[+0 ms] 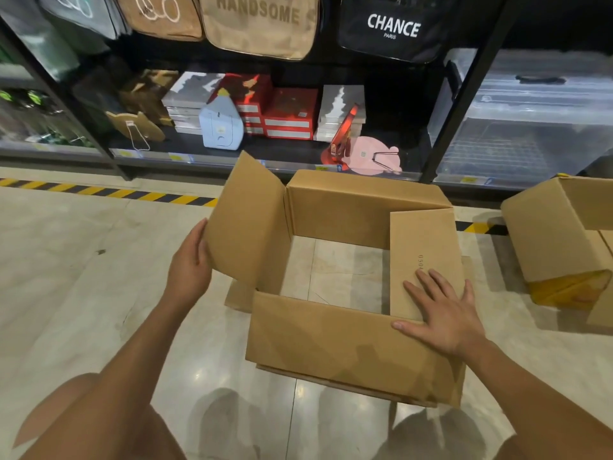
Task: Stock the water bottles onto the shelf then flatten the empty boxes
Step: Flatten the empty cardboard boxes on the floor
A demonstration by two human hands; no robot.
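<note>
Empty brown cardboard box (348, 340) on the pale floor (83, 277), long axis nine to three: the left hand (190, 263) grips its raised flap (247, 220) at nine o'clock, the right hand (444, 313) presses flat, fingers spread, on the folded-in flap (424, 247) at three.

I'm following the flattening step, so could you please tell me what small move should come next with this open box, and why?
Probably press the box sideways so it collapses flat. The floor shows through it, so nothing is left inside and its bottom is open; the left hand grips the left flap and the right hand lies flat on the right flap.
</note>
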